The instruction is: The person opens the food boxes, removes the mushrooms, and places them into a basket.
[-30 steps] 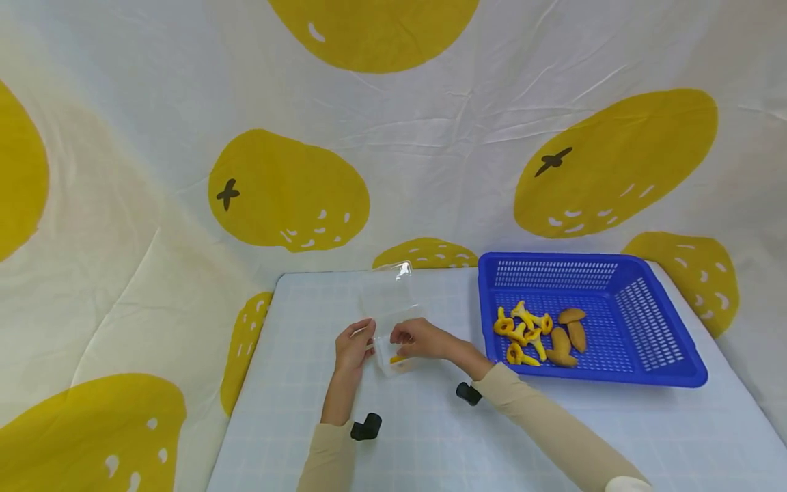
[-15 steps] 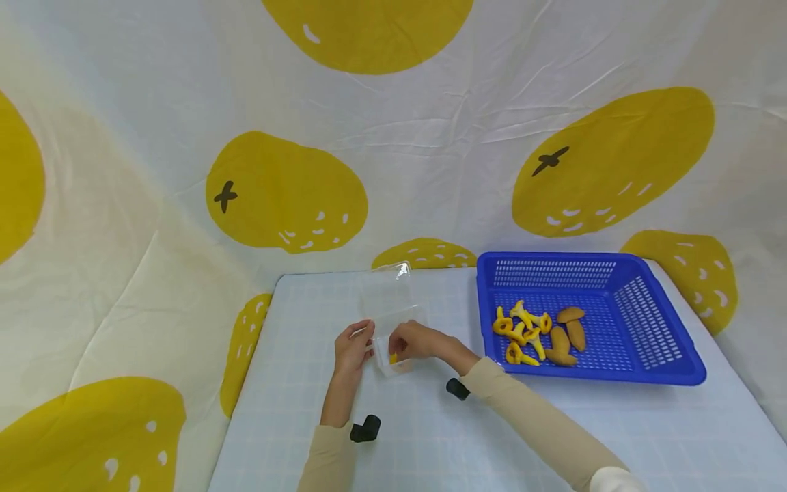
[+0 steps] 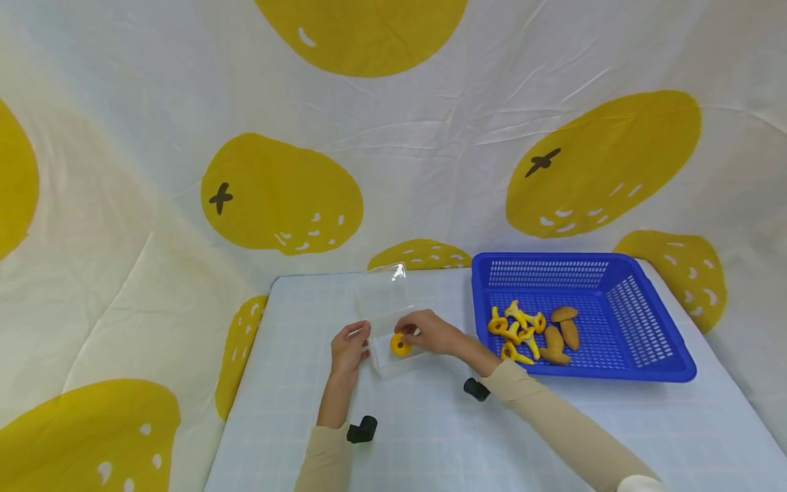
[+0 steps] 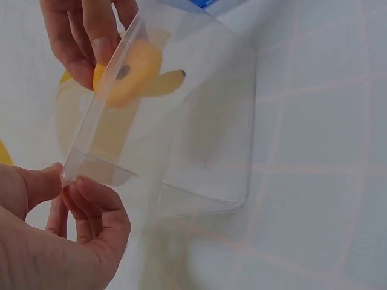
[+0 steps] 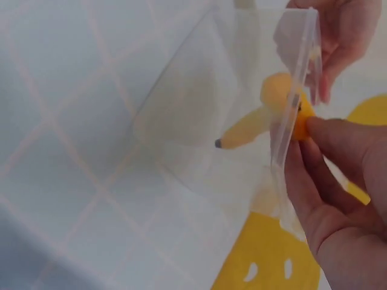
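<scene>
A clear plastic clamshell box [image 3: 384,370] lies on the table in the head view, its transparent lid [image 3: 382,295] folded back on the far side. My left hand [image 3: 349,348] pinches the box's left rim between thumb and fingers, plain in the left wrist view. At the box's opening, my right hand [image 3: 432,333] holds a yellow chanterelle mushroom [image 3: 399,348] by its cap. Through the clear wall in the right wrist view, the mushroom's stem [image 5: 245,128] points down into the box, its dark tip apart from the bottom.
To the right stands a blue perforated basket [image 3: 590,374] with several yellow chanterelles [image 3: 532,340] and several brown mushrooms [image 3: 570,335]. A black device [image 3: 363,430] sits at the left wrist, another black device [image 3: 476,389] at the right. Behind the table hangs a fruit-print cloth [image 3: 430,171].
My right hand has risen slightly and shifted right, turning the chanterelle so its cap now shows to the head camera. My left hand stays on the rim.
</scene>
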The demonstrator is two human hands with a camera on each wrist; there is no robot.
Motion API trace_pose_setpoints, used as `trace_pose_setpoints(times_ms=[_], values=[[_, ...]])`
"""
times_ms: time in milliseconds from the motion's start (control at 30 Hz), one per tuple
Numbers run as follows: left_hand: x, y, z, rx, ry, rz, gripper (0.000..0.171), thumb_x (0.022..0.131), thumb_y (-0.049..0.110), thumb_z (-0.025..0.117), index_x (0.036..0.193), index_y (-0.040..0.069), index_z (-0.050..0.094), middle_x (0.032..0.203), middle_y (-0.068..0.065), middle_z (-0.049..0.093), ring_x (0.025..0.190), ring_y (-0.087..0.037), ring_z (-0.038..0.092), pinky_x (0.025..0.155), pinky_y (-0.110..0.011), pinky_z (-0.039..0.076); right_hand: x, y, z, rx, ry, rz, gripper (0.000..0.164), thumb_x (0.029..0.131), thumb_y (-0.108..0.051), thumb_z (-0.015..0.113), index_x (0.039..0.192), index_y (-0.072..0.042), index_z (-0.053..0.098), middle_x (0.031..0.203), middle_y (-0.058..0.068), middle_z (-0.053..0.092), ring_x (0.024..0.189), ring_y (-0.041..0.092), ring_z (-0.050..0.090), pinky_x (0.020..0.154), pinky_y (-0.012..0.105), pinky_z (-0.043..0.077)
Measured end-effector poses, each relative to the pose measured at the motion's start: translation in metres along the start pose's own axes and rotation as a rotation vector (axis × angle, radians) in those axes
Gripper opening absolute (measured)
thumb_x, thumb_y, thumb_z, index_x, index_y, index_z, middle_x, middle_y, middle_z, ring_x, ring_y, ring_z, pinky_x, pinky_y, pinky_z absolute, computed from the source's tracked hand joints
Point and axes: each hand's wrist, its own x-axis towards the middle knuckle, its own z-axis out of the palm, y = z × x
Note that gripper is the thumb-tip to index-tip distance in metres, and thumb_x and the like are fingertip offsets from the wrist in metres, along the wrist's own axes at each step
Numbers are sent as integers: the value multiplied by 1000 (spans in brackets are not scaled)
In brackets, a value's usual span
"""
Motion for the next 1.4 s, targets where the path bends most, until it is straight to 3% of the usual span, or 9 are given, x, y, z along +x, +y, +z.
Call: trace_pose_setpoints(times_ms=[233, 467, 633, 1000, 1400], values=[[-4, 3, -1, -16, -24, 6, 31, 99, 19, 70, 124, 0, 66, 98, -6, 67, 81, -16, 53, 63, -22, 49, -12, -1, -11, 70, 104, -16, 17, 99, 0, 66, 115, 3, 70, 106, 13, 73, 94, 20, 65, 91, 35, 56], [-3, 1, -1, -19, -22, 22, 30, 99, 18, 71, 123, -1, 66, 96, -7, 67, 81, -17, 54, 62, -22, 49, -26, -7, -27, 149, 141, -4, 21, 101, -6, 65, 121, 0, 69, 112, 10, 72, 103, 23, 66, 97, 39, 55], [-1, 1, -1, -1, -20, 25, 29, 99, 21, 72, 121, 1, 68, 102, -11, 68, 84, -19, 56, 62, -22, 50, -36, -12, -41, 169, 207, 40, 22, 101, -10, 65, 122, -3, 69, 113, 8, 72, 106, 24, 66, 99, 43, 54], [1, 1, -1, 31, -4, 16, 26, 100, 20, 70, 120, 4, 69, 111, -17, 68, 86, -22, 58, 62, -23, 51, -64, -3, -70, 150, 375, 86, 23, 100, -12, 68, 122, -6, 71, 113, 7, 73, 105, 24, 69, 94, 40, 56], [1, -1, -3, 55, -8, 11, 30, 99, 24, 71, 122, 4, 68, 116, -19, 67, 87, -21, 58, 64, -23, 52, -105, 13, -98, 118, 463, 180, 25, 103, -15, 64, 125, -4, 69, 118, 13, 71, 110, 30, 66, 90, 17, 52]])
